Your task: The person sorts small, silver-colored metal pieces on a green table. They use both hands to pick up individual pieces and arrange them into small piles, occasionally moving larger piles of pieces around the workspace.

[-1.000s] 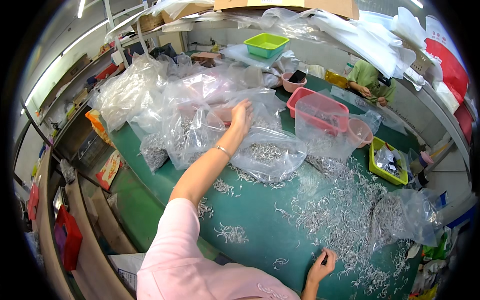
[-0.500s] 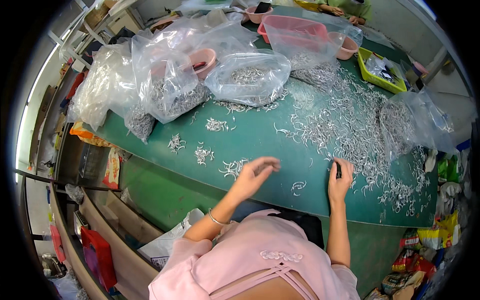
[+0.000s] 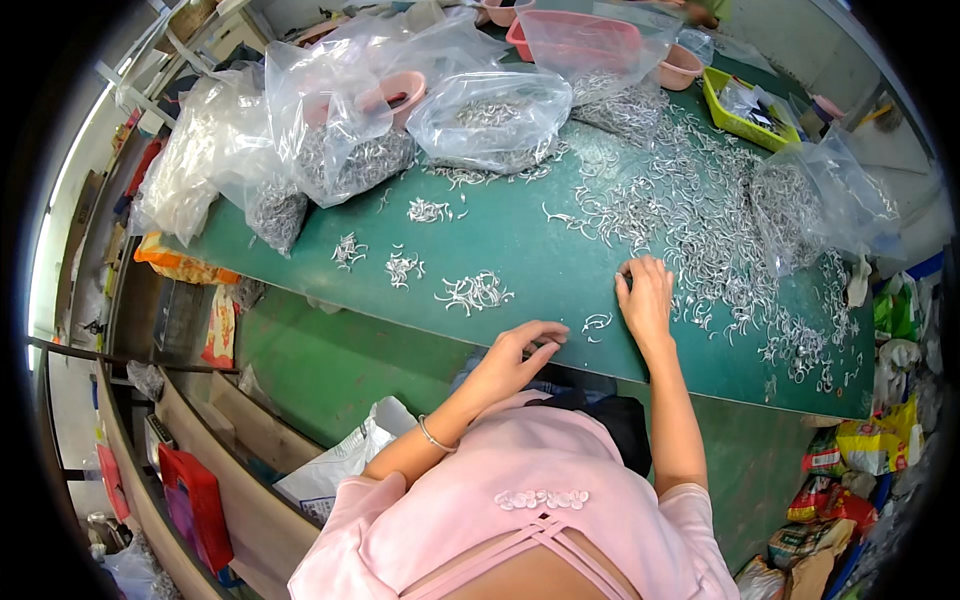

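Note:
Small curved silver metal pieces (image 3: pixel 690 230) lie in a broad, loose spread across the right part of the green table (image 3: pixel 560 270). My right hand (image 3: pixel 648 290) is palm down at the left border of this spread, its fingers bent; what is under them is hidden. Close to the front edge, my left hand (image 3: pixel 522 352) hovers with thumb and fingers slightly apart and nothing visible in it. A few loose pieces (image 3: pixel 597 322) lie between my hands. Beyond my left hand sits a small heap of pieces (image 3: pixel 474 292), with several similar heaps farther left.
Clear plastic bags of pieces (image 3: pixel 490 125) line the back left, another bag (image 3: pixel 790 210) stands right. Behind are a pink tub (image 3: pixel 580 38), a pink bowl (image 3: pixel 681 67) and a yellow-green basket (image 3: pixel 740 122). Another person's hand (image 3: pixel 702 12) shows at the far edge.
My left hand has drawn back from beside the nearest heap to the table's front edge. My right hand has turned palm down and shifted left; the dark thing seen in it before is now hidden.

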A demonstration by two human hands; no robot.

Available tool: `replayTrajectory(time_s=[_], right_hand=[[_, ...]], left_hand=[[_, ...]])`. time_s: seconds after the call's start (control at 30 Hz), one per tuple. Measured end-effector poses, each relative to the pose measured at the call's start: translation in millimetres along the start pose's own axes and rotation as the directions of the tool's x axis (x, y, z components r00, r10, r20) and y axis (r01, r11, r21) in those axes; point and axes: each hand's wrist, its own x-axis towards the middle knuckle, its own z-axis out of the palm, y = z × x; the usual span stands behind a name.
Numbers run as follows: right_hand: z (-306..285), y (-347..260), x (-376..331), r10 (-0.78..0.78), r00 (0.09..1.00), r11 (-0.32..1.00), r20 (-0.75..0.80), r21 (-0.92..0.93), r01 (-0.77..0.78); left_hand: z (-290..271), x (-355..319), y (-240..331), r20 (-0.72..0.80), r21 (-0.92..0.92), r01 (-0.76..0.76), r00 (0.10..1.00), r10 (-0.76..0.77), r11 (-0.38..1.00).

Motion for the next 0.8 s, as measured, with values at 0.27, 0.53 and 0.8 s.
replayTrajectory(time_s=[0.27, 0.53, 0.8], right_hand=[[-29, -43, -8, 0.049, 0.972, 0.712, 0.229, 0.675, -0.195], [-11, 0, 33, 0.159, 0.986, 0.816, 0.051, 0.556, -0.16], [18, -12, 73, -0.159, 0.985, 0.969, 0.071, 0.203, 0.142]], left_hand=[[10, 15, -14, 0.043, -0.812, 0.171, 0.971, -0.235, 0.557], [2, 53, -46, 0.149, -0.894, 0.218, 0.968, -0.201, 0.391], [8, 66, -23, -0.078, 0.338, -0.26, 0.95, 0.303, 0.905]])
